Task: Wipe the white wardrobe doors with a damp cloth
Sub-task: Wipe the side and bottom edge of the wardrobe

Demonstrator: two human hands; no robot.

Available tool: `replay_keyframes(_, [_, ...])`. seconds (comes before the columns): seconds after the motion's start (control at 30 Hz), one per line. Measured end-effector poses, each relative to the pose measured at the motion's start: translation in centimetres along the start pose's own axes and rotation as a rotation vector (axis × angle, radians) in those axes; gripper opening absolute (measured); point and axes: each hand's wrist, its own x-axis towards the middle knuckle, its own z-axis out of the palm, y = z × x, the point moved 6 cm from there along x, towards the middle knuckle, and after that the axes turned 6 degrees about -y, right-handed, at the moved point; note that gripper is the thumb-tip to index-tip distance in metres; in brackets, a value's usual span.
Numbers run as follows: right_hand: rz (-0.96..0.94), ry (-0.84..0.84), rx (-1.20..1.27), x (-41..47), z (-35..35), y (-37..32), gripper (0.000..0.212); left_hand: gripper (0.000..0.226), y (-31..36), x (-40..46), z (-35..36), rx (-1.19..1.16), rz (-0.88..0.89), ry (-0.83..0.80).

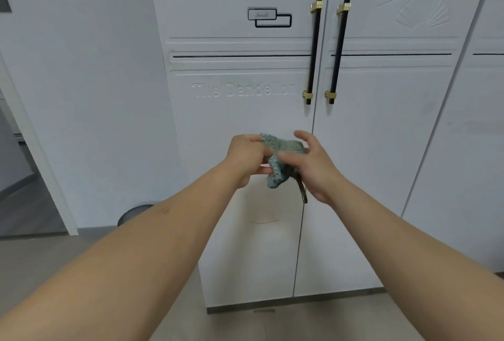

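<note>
A crumpled blue-green cloth with a dark strap hanging below it is held between both hands, just in front of the white wardrobe. My left hand grips its left end with curled fingers. My right hand pinches its right side with the thumb, the other fingers spread. Behind them stand the left wardrobe door, embossed with "The Dandelion", and the right wardrobe door, both closed. Two black bar handles with gold mounts run beside the centre gap.
A further white wardrobe panel continues on the right. A dark mesh waste bin stands on the floor against the white wall at the left. A doorway opens at the far left. Light wood floor lies below.
</note>
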Motion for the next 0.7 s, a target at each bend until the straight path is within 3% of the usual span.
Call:
replay_keyframes(0.07, [-0.057, -0.051, -0.180, -0.3, 0.4, 0.9, 0.067, 0.020, 0.1, 0.6, 0.8, -0.028, 0.005, -0.013])
replay_keyframes(0.23, [-0.100, 0.247, -0.307, 2.8, -3.3, 1.8, 0.018, 0.005, 1.1, 3.4, 1.6, 0.038, 0.023, -0.048])
replay_keyframes(0.33, [-0.161, 0.397, -0.402, 5.3, -5.8, 0.1, 0.020, 0.004, 2.6, 5.5, -0.8, 0.237, 0.139, 0.116])
replay_keyframes(0.43, [-0.352, 0.424, -0.619, 8.2, -6.0, -4.2, 0.033, 0.018, 4.7, 5.7, -4.3, 0.700, 0.359, 0.444])
replay_keyframes(0.53, [-0.509, 0.461, -0.817, 11.3, -4.5, -6.9, 0.030, 0.054, 5.6, 5.7, -7.2, 1.157, 0.539, 0.667])
replay_keyframes(0.6, [-0.554, 0.492, -0.932, 12.4, -3.5, -6.2, 0.030, 0.074, 4.7, 6.8, -8.8, 1.369, 0.521, 0.637])
replay_keyframes(0.7, [-0.517, 0.438, -0.883, 12.2, -3.1, -1.5, 0.029, 0.090, 2.5, 7.9, -10.6, 1.469, 0.465, 0.539])
